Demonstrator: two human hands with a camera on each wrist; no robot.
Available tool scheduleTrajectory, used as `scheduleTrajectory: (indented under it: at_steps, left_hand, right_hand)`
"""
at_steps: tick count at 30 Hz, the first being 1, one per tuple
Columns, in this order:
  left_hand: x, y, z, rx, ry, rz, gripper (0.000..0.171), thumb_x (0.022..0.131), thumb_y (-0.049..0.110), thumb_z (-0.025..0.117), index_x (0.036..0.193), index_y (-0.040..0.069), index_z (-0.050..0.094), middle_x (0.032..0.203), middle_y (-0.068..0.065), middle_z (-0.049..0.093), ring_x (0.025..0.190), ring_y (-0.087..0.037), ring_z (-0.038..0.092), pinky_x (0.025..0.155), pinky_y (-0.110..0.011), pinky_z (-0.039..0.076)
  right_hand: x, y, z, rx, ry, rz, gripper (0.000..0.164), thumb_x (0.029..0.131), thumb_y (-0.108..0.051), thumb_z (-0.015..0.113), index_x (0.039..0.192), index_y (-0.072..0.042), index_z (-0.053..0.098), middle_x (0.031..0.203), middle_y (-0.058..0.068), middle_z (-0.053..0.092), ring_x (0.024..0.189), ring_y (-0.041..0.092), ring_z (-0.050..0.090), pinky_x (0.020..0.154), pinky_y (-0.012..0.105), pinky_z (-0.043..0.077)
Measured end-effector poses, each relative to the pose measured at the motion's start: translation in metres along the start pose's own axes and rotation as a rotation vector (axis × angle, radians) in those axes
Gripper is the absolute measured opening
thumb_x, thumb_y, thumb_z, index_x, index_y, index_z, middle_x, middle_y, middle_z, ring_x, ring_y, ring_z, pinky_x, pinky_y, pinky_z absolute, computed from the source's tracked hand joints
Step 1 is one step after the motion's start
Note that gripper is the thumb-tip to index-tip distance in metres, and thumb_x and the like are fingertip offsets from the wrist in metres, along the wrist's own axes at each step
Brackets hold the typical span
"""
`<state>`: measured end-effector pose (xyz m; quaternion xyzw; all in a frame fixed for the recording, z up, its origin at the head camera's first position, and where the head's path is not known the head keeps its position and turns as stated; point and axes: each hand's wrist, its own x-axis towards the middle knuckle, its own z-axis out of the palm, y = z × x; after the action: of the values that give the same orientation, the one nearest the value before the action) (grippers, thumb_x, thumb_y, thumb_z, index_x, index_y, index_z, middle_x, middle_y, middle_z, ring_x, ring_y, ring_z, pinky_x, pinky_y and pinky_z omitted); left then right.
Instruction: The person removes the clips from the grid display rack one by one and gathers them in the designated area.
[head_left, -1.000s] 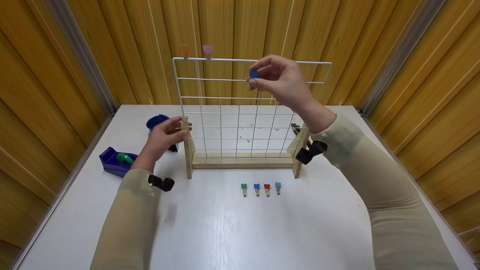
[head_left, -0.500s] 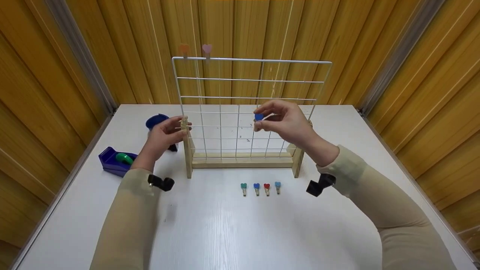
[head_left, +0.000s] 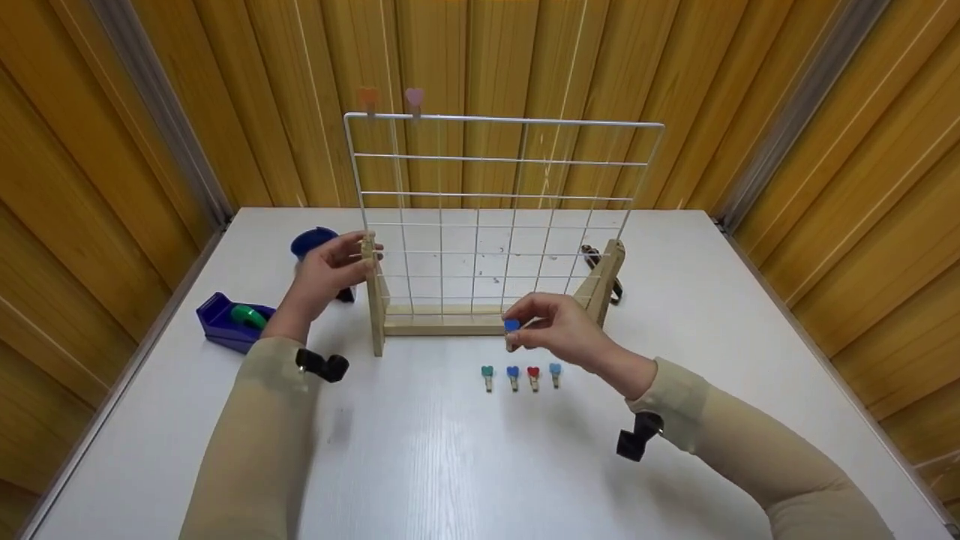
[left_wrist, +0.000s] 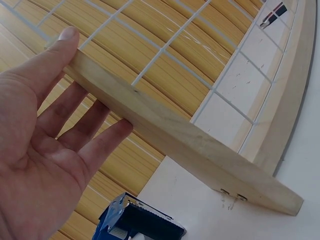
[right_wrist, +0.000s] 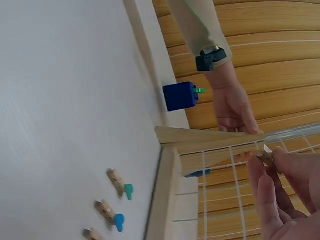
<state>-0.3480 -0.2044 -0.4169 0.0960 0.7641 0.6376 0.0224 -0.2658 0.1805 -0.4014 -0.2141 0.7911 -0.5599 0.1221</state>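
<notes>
My left hand (head_left: pixel 324 268) grips the left wooden upright (left_wrist: pixel 170 130) of a stand that carries a white wire grid (head_left: pixel 495 195). In the left wrist view the thumb lies over its upper end, fingers behind. My right hand (head_left: pixel 561 328) pinches a small wooden clothespin (head_left: pixel 511 327) with a blue heart, held in front of the stand's lower bar. Just below, mini clothespins with green (head_left: pixel 488 378), dark blue (head_left: pixel 514 378), red (head_left: pixel 533 378) and light blue (head_left: pixel 556 375) hearts lie in a row. An orange clip (head_left: pixel 368 97) and a pink heart clip (head_left: pixel 415 97) stand on the top wire.
A purple-blue tape dispenser (head_left: pixel 223 328) with a green part sits at the left of the white table (head_left: pixel 420 465). A blue round-topped thing (head_left: pixel 313 241) stands partly behind the left hand. Behind the right upright (head_left: pixel 606 277) lies a dark slim object (head_left: pixel 591 255). Ridged wood-look walls surround the table.
My right hand has come down from near the grid's upper wires to just above the row of clothespins, still pinching the blue-heart clothespin. My left hand stays on the upright.
</notes>
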Motion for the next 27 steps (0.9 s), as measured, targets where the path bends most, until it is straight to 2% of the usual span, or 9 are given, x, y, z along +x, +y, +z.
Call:
scheduleTrajectory:
  at_steps: [5,13,16,22,27]
  left_hand:
    - [0.001,-0.001,0.0,0.007,0.0,-0.01,0.059,0.096,0.031,0.074,0.15,0.024,0.052,0.146,-0.005,0.063,0.131,-0.018,0.062,0.098,-0.022,0.057]
    - [0.001,-0.002,0.0,0.009,0.004,-0.006,0.061,0.096,0.029,0.074,0.152,0.02,0.05,0.146,-0.006,0.063,0.13,-0.017,0.062,0.099,-0.022,0.056]
    - [0.001,-0.002,0.0,0.01,0.002,-0.008,0.061,0.096,0.031,0.074,0.152,0.021,0.05,0.146,-0.005,0.063,0.13,-0.017,0.062,0.099,-0.022,0.056]
    - [0.002,-0.002,-0.001,-0.006,0.001,-0.008,0.059,0.096,0.031,0.075,0.15,0.024,0.053,0.145,-0.005,0.063,0.129,-0.016,0.062,0.099,-0.022,0.056]
    - [0.001,-0.002,0.0,0.0,0.0,-0.007,0.058,0.096,0.032,0.075,0.149,0.026,0.054,0.144,-0.004,0.063,0.129,-0.016,0.062,0.099,-0.022,0.056]
  right_hand:
    - [-0.006,0.026,0.017,0.054,-0.038,0.091,0.027,0.089,-0.005,0.078,0.115,-0.001,0.071,0.105,0.01,0.069,0.088,0.016,0.076,0.083,0.035,0.064]
    - [-0.017,0.058,0.037,0.076,-0.077,0.182,0.032,0.088,-0.003,0.078,0.116,0.008,0.067,0.095,0.009,0.071,0.082,0.015,0.077,0.083,0.043,0.065]
    - [-0.022,0.065,0.043,0.05,-0.08,0.193,0.031,0.087,-0.003,0.079,0.114,0.008,0.068,0.091,0.01,0.071,0.079,0.015,0.076,0.081,0.04,0.065]
    - [-0.027,0.075,0.054,-0.089,-0.075,0.183,0.02,0.085,-0.007,0.082,0.103,-0.004,0.074,0.09,0.009,0.075,0.079,0.01,0.07,0.073,0.022,0.06]
    - [-0.029,0.079,0.064,-0.097,-0.097,0.197,0.017,0.085,-0.006,0.082,0.099,-0.005,0.073,0.087,0.007,0.075,0.071,0.011,0.072,0.066,0.024,0.062]
